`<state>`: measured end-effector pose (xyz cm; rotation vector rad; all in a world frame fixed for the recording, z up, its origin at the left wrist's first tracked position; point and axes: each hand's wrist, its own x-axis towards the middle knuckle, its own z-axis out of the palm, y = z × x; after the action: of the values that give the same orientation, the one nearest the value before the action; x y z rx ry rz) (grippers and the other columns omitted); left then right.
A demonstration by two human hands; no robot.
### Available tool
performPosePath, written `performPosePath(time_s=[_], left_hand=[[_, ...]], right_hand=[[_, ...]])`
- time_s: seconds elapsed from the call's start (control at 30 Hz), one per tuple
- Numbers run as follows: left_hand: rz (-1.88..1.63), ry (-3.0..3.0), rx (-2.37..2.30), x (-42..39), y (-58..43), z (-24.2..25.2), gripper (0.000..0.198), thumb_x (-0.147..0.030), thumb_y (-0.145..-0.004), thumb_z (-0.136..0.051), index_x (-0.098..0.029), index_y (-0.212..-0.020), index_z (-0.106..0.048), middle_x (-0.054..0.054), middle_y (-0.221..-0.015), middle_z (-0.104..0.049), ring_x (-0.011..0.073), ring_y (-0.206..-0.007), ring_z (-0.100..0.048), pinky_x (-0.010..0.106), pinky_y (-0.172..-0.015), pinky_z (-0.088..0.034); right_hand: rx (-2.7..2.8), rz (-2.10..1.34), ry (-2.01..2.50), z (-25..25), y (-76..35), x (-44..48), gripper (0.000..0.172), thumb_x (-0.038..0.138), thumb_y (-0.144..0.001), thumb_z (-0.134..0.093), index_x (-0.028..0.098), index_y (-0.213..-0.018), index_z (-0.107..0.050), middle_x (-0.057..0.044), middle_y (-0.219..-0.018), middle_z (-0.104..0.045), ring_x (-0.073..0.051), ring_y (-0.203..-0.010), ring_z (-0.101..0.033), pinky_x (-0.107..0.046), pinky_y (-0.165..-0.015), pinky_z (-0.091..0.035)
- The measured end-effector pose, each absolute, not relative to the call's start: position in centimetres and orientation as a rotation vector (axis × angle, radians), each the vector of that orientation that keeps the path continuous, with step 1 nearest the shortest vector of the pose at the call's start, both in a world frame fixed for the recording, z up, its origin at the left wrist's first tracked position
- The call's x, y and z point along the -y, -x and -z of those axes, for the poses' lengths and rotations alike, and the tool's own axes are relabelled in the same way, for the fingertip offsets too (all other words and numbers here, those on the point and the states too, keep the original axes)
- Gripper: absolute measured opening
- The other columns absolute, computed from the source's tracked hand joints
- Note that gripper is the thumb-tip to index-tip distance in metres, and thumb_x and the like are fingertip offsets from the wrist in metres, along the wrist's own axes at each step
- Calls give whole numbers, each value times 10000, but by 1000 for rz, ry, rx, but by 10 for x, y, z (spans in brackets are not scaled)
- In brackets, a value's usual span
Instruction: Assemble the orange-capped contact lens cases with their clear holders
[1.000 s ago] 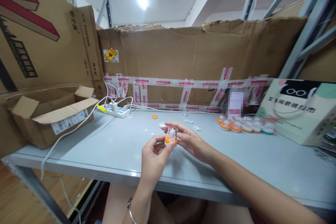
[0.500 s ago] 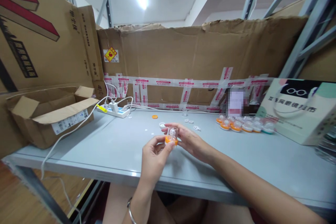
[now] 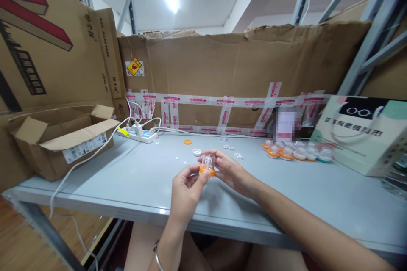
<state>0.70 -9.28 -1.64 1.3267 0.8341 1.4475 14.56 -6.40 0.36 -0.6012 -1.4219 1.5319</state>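
Note:
A small clear-topped case with an orange base (image 3: 207, 171) is held upright above the table, a little white part with dark spots showing inside its clear top. My left hand (image 3: 187, 188) pinches the orange base between thumb and fingers. From behind and the right, my right hand (image 3: 230, 171) has its fingers around the clear top. Its fingertips are partly hidden by the case. Just beyond my hands lie a white round cap (image 3: 196, 152) and an orange ring (image 3: 187, 142). Small white wheel-like parts (image 3: 238, 155) rest to the right.
Several similar cases (image 3: 286, 153) stand in a group at the back right, beside a paper bag (image 3: 359, 135). An open cardboard box (image 3: 63, 144) and a power strip (image 3: 140, 134) with white cables occupy the left. Tall cardboard (image 3: 203, 67) walls the table's back edge.
My right fingers have shifted slightly to the right around the clear top, uncovering more of the white cap. The case stays in nearly the same place.

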Motion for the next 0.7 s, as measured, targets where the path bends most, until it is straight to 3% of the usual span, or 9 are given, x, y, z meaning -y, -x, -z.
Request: performPosePath(time_s=[0.07, 0.2, 0.37, 0.5, 0.7], left_hand=[[-1444, -1341, -824, 93, -7, 16, 271, -320, -709, -632, -102, -870, -617, 96, -864, -678, 187, -788, -644, 234, -696, -502], [-1443, -1330, -830, 93, -7, 17, 271, -314, -697, -648, -107, -868, -614, 94, -872, -678, 194, -802, -645, 233, -690, -506], [-1441, -1309, -784, 92, -6, 18, 282, -323, -704, -639, -103, -879, -623, 88, -876, -675, 186, -812, -639, 234, -727, -497], [-1434, -1308, -788, 91, -6, 18, 280, -321, -695, -649, -104, -870, -625, 92, -860, -678, 197, -811, -641, 244, -709, -506], [-1440, -1307, -751, 92, -6, 17, 282, -307, -703, -643, -99, -892, -619, 100, -883, -675, 203, -837, -641, 255, -738, -511]], right_hand=[[1479, -1538, 629, -3, -145, 64, 314, 422, -707, -624, 209, -931, -571, -31, -932, -577, -150, -852, -530, -317, -809, -388], [1450, -1393, 665, -1, -145, 62, 279, 378, -642, -697, 212, -825, -566, 18, -792, -566, -117, -732, -523, -286, -742, -397], [1481, -1563, 602, -2, -146, 64, 321, 412, -734, -593, 223, -992, -578, -46, -1018, -595, -167, -918, -543, -345, -856, -371], [1487, -1464, 608, -2, -145, 64, 268, 386, -695, -647, 215, -897, -604, -10, -856, -608, -137, -782, -550, -305, -777, -405], [1642, -1396, 594, -1, -147, 62, 280, 409, -762, -566, 223, -956, -643, -44, -991, -597, -184, -968, -516, -353, -893, -348]])
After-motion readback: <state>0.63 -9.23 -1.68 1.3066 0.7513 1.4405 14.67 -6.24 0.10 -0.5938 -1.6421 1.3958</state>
